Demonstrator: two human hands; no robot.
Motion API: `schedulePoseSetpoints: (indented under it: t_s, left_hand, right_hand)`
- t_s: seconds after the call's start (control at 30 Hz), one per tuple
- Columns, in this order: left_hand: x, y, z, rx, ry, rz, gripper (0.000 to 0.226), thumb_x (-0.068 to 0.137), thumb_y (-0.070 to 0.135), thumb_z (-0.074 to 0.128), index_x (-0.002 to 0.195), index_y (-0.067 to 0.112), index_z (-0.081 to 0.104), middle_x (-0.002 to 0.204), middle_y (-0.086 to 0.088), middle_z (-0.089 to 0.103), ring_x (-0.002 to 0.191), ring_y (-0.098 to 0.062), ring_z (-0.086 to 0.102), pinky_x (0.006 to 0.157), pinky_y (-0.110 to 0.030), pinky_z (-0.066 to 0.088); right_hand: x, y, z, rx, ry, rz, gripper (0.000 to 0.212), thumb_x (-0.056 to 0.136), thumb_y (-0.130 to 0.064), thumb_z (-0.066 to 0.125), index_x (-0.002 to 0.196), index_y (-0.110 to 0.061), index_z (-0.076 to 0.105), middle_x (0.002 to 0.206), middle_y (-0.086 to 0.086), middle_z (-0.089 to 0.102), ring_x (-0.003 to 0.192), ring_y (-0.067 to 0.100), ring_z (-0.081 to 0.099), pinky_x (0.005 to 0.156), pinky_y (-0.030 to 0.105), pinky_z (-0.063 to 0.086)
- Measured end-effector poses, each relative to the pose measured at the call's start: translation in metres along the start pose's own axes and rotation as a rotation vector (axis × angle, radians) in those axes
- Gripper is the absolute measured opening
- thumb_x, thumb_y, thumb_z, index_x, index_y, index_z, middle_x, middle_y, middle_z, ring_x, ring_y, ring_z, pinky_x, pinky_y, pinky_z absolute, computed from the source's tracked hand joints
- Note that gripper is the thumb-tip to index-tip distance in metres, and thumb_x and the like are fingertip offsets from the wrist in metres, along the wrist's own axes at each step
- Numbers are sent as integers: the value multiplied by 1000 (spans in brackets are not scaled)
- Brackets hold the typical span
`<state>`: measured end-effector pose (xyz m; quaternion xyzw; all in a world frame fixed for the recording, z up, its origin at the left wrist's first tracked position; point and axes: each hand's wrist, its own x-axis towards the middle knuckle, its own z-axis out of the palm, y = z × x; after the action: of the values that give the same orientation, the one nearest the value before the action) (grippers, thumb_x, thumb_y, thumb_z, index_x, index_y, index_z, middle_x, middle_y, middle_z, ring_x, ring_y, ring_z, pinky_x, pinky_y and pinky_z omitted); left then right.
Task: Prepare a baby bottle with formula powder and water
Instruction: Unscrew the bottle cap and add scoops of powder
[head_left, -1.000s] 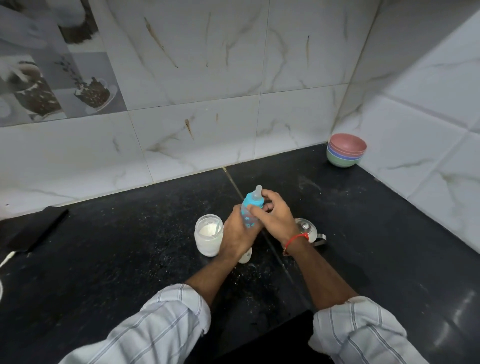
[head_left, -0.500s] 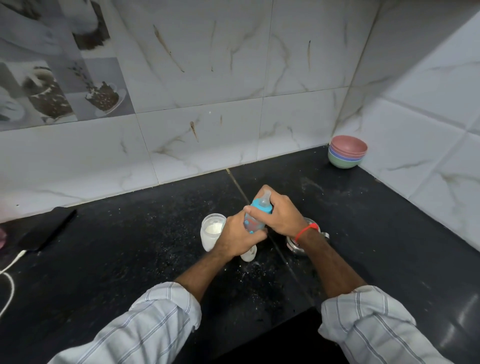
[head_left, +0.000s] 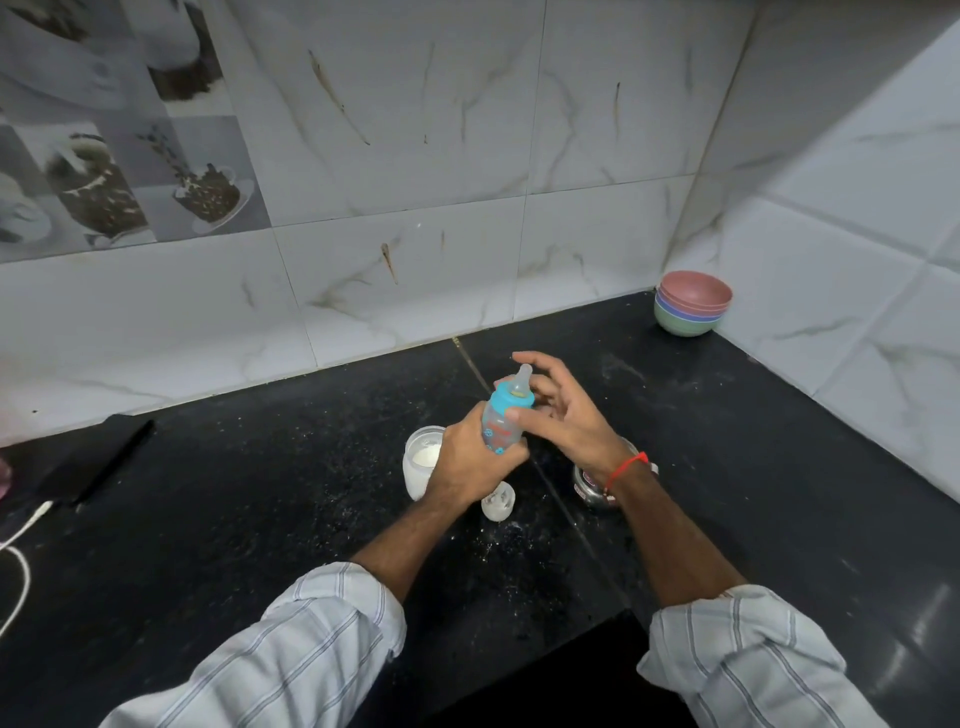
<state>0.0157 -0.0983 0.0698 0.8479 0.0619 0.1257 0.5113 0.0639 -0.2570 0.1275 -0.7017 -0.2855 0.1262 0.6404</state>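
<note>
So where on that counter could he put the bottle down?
Bare counter lies between the steel pot and stacked bowls, and between the jar and phone. Around the jar, clear cap and pot it's crowded.

both forearms reach forward from rolled striped sleeves and meet near the middle. the left hand (head_left: 470, 462) is curled round the bottle (head_left: 503, 422), gripping its body from the left. the right hand (head_left: 563, 415) sits just beside the bottle's top, fingers (head_left: 540, 364) spread and loosely bent, thumb touching the blue collar. a red thread circles the right wrist
</note>
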Motion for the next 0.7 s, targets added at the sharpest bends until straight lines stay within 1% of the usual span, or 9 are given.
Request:
schedulePoseSetpoints:
  t_s: [0.07, 0.13, 0.23, 0.33, 0.4, 0.47, 0.53, 0.6, 0.7]
  left_hand:
    - [-1, 2, 3, 16, -43, 16, 52, 75, 42, 72, 122, 25, 61, 98, 9, 72, 90, -7, 70, 78, -28, 59]
    - [-2, 0, 5, 11, -57, 16, 51, 76, 40, 75, 123, 25, 60, 99, 9, 72, 89, -7, 70, 78, -29, 60]
    - [-2, -6, 2, 15, -31, -3, 42, 81, 33, 81, 117, 27, 61, 98, 10, 71, 90, -8, 69, 77, -25, 56]
    - [-1, -11, -2, 3, -7, -36, 35, 81, 32, 81, 110, 28, 62, 95, 10, 71, 90, -9, 69, 77, -25, 53]
    - [-1, -11, -6, -9, 34, -57, 34, 82, 33, 82, 108, 33, 60, 92, 15, 70, 87, -2, 67, 71, -13, 47]
    - [-1, -11, -7, -29, 76, -70, 36, 83, 34, 82, 110, 34, 59, 92, 17, 69, 86, 2, 65, 67, -7, 43]
    - [-1, -11, -9, -39, 118, -74, 36, 83, 34, 83, 111, 32, 59, 92, 16, 69, 85, 2, 65, 66, -6, 44]
    - [0, -11, -10, -38, 140, -71, 36, 84, 34, 83, 110, 33, 58, 91, 16, 68, 85, 2, 65, 65, -5, 45]
    - [-1, -14, -12, -15, 166, -74, 34, 84, 34, 84, 107, 34, 57, 86, 19, 65, 81, 4, 63, 65, -2, 45]
  right_hand:
    - [4, -1, 4, -57, -31, -13, 64, 93, -2, 76, 148, -18, 47, 129, 12, 71, 116, 31, 69, 99, 45, 59]
    - [5, -2, 3, -18, -16, -15, 62, 94, 3, 74, 147, -15, 48, 127, 14, 72, 113, 26, 69, 97, 44, 60]
    - [4, -3, -3, 177, 113, -44, 57, 91, -3, 75, 142, -15, 52, 124, 16, 74, 110, 26, 69, 96, 38, 59]
    - [6, 1, -12, 291, 274, -14, 54, 91, -3, 76, 136, -16, 50, 125, 23, 71, 100, 24, 68, 85, 34, 58]
    - [9, 7, -14, 134, 359, 96, 50, 90, -13, 82, 127, -19, 50, 124, 23, 71, 95, 21, 67, 79, 34, 57]
    - [10, 17, -14, -146, 409, 230, 51, 83, -34, 89, 117, -24, 53, 114, 9, 73, 92, 15, 68, 81, 30, 56]
    - [11, 28, -13, -386, 416, 282, 46, 79, -45, 90, 109, -25, 60, 100, -6, 70, 88, 9, 65, 76, 22, 50]
    - [12, 39, -10, -522, 373, 283, 34, 84, -43, 86, 103, -23, 66, 95, -7, 68, 89, 14, 63, 73, 24, 42]
    - [13, 54, -6, -548, 324, 350, 26, 96, -41, 74, 108, -18, 70, 103, -2, 69, 104, 23, 65, 81, 26, 41]
